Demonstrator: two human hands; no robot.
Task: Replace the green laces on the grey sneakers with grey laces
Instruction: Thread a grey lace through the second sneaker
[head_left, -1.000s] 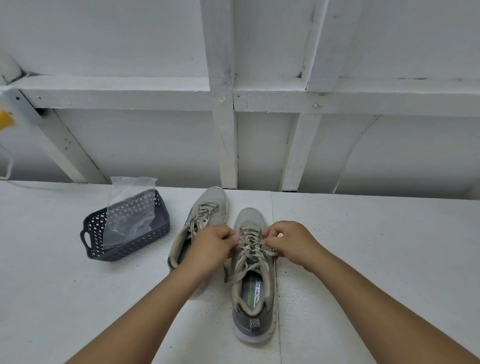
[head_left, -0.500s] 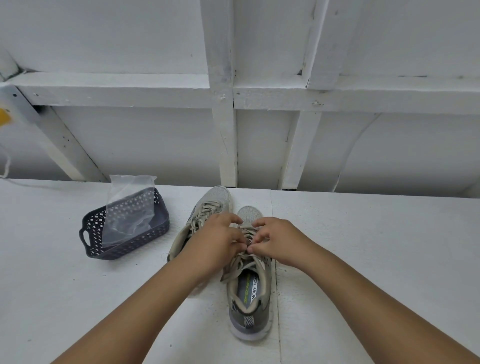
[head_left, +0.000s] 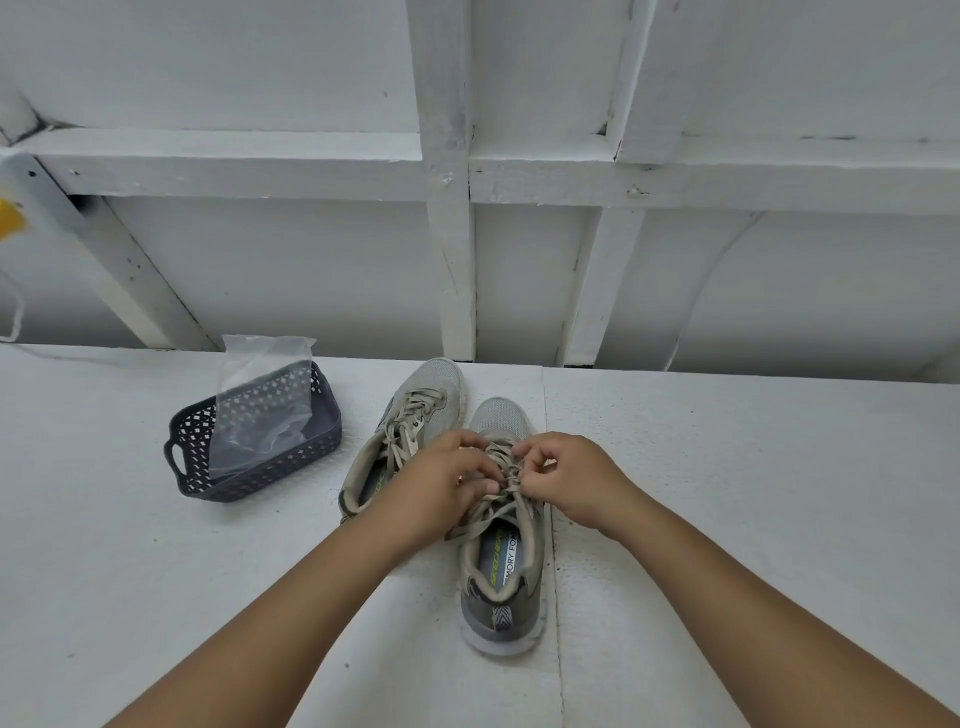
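Observation:
Two grey sneakers stand side by side on the white table, toes pointing away from me. The right sneaker (head_left: 501, 587) is nearer, and its pale olive-green lace (head_left: 506, 480) is loose over the tongue. My left hand (head_left: 441, 486) and my right hand (head_left: 566, 478) meet over its eyelets, each pinching a strand of that lace. The left sneaker (head_left: 421, 410) lies just behind my left hand, still laced, its heel hidden by my wrist.
A dark perforated plastic basket (head_left: 260, 470) sits to the left of the shoes with a clear plastic bag (head_left: 260, 405) standing in it. A white framed wall (head_left: 452, 249) rises right behind the table's far edge.
Both hands moved from the sides of the right sneaker toward its middle and now pinch the lace close together. The view shifted slightly.

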